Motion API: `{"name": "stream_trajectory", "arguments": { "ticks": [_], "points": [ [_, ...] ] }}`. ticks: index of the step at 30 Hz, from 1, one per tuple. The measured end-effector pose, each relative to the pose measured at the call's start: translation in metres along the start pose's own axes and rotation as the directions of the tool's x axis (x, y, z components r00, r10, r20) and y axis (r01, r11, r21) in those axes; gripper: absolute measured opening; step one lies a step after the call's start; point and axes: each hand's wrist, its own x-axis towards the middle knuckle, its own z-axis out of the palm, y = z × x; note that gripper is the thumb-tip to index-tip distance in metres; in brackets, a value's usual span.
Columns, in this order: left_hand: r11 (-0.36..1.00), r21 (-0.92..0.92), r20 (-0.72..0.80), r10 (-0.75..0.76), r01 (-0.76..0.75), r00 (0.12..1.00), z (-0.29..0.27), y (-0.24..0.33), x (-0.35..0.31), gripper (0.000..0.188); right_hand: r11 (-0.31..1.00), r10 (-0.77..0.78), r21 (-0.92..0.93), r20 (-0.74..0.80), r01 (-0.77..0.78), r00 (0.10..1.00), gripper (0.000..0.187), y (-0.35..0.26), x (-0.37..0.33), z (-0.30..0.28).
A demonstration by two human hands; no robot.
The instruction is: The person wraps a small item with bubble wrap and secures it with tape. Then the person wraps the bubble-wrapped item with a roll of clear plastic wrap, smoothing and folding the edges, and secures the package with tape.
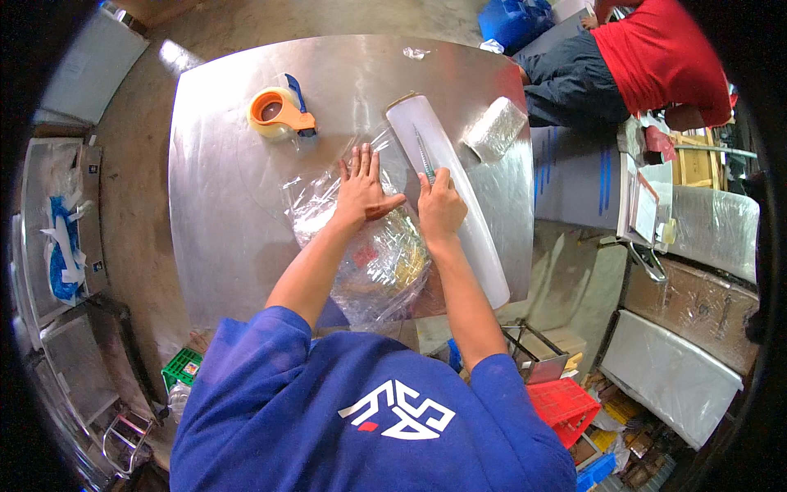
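Observation:
My left hand (363, 194) lies flat, fingers stretched, on crinkled clear plastic film (385, 246) in the middle of the metal table (221, 205). Under that film is a bundle with yellow and red patches; what it is I cannot make out. A box cutter (423, 152) with a long thin blade is gripped in my right hand (442, 205), its tip directed away from me. Beneath the blade and my right hand runs a long roll of stretch film (471, 221), slanting across the table's right half.
An orange tape dispenser (275, 113) with a blue part stands at the far left of the table. A wrapped block (496, 129) lies beyond the roll. At the upper right, a person in a red shirt (660, 61) bends over. A red crate (564, 407) is below right.

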Motion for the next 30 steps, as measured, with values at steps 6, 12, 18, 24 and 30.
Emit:
{"name": "stream_trajectory", "arguments": {
  "ticks": [6, 12, 18, 24, 30],
  "points": [
    [0.998, -0.062, -0.04, -0.035, 0.032, 0.999, 0.011, -0.004, 0.003, 0.081, 0.972, -0.155, 0.206, 0.192, 0.115, 0.969, 0.03, -0.02, 0.023, 0.027],
    [0.998, -0.058, -0.022, -0.037, 0.036, 0.999, 0.011, -0.005, 0.003, 0.074, 0.98, -0.151, 0.172, 0.303, 0.102, 0.941, 0.026, -0.031, 0.031, 0.044],
    [1.0, -0.018, -0.044, -0.013, 0.012, 0.999, 0.019, -0.011, 0.006, 0.073, 0.992, -0.109, 0.098, 0.356, 0.079, 0.928, 0.025, -0.04, 0.032, 0.043],
    [0.996, -0.091, -0.11, -0.007, -0.003, 0.994, 0.025, -0.014, 0.011, 0.076, 0.992, -0.108, 0.098, 0.384, 0.076, 0.917, 0.025, -0.015, 0.007, 0.037],
    [0.996, -0.051, -0.004, -0.07, 0.07, 0.998, 0.014, -0.006, 0.012, 0.074, 0.999, -0.001, 0.049, 0.444, -0.023, 0.896, 0.027, 0.026, -0.05, -0.005]
  ]
}}
